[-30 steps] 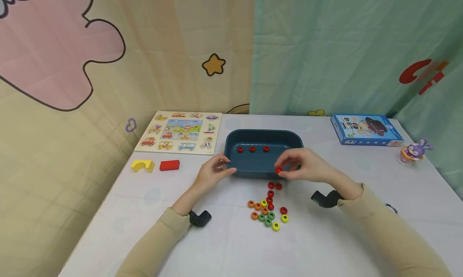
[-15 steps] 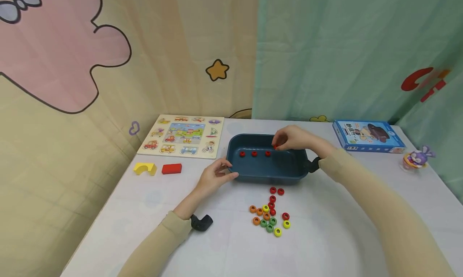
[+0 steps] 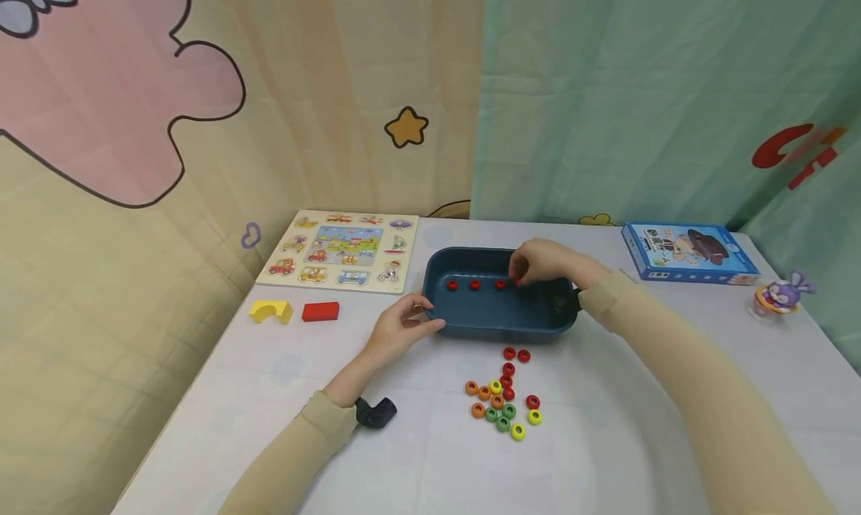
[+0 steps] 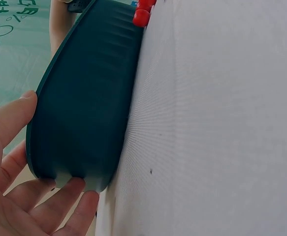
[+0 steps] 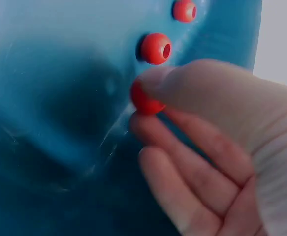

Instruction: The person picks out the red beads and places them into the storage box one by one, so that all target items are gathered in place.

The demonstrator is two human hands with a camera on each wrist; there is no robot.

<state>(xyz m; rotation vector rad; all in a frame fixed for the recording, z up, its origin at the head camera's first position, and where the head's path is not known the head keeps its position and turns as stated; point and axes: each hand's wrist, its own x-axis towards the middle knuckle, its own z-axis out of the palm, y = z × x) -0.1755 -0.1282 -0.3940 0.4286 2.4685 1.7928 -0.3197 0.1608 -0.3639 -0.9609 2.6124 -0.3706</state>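
Seen from the head view, the right hand (image 3: pixel 546 259) reaches into the right half of the tray (image 3: pixel 471 309), and the bead it holds is only a red speck beneath the fingers. The right wrist view opens this up: thumb and fingers are clamped on the bead (image 5: pixel 142 101), inside the tray at the right end of a row of three resting beads (image 3: pixel 474 285). Two of those show there, holes facing the side where the tray's edge meets the pale surface (image 5: pixel 281 39). Whether the held bead's hole points likewise I can't tell, since the thumb covers part of it; its body is round, with no evident long axis. The row follows the tray's long axis, left to right before the person. The left hand (image 3: pixel 398 323) grips the tray's near left corner; the left wrist view adds the fingers (image 4: pixel 72 191) against its outer end wall and the thumb at the rim. Loose beads (image 3: pixel 496 401) in red, orange, yellow and green lie on the near side of the tray. Left of the tray are a red block (image 3: pixel 321 312) and a yellow block (image 3: pixel 271 311).
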